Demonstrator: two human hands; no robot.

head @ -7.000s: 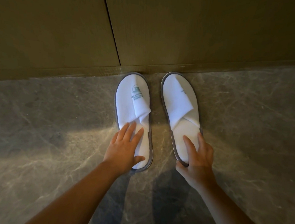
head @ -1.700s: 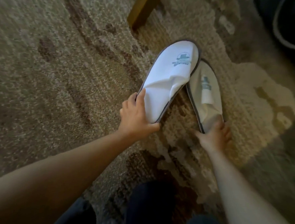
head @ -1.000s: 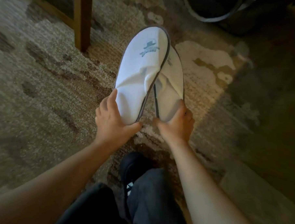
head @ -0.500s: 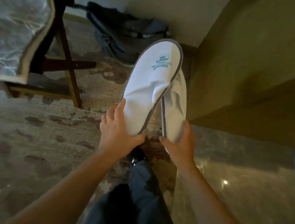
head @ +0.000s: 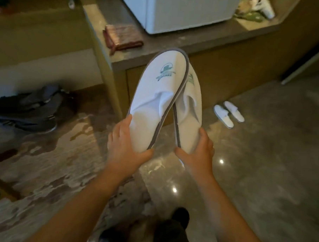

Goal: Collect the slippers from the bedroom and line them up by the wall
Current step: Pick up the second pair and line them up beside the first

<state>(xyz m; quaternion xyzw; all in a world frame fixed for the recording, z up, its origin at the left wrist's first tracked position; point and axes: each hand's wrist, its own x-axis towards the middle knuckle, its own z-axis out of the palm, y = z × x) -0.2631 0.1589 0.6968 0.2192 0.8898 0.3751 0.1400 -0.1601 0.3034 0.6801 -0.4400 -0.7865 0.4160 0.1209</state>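
Polished grey marble floor (head: 262, 171) meets patterned beige carpet (head: 43, 170). Left hand (head: 125, 148) grips the heel of a white terry slipper with grey trim and teal logo (head: 156, 98); right hand (head: 197, 153) grips its matching slipper (head: 189, 120) just behind. Another white slipper pair (head: 228, 113) sits against a wooden cabinet (head: 221, 72).

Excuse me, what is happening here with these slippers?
A person is carrying two white slippers, one in each hand. The left hand grips the heel of the left slipper, and the right hand grips the right slipper. Another pair of slippers already lies on the stone floor beside the cabinet.
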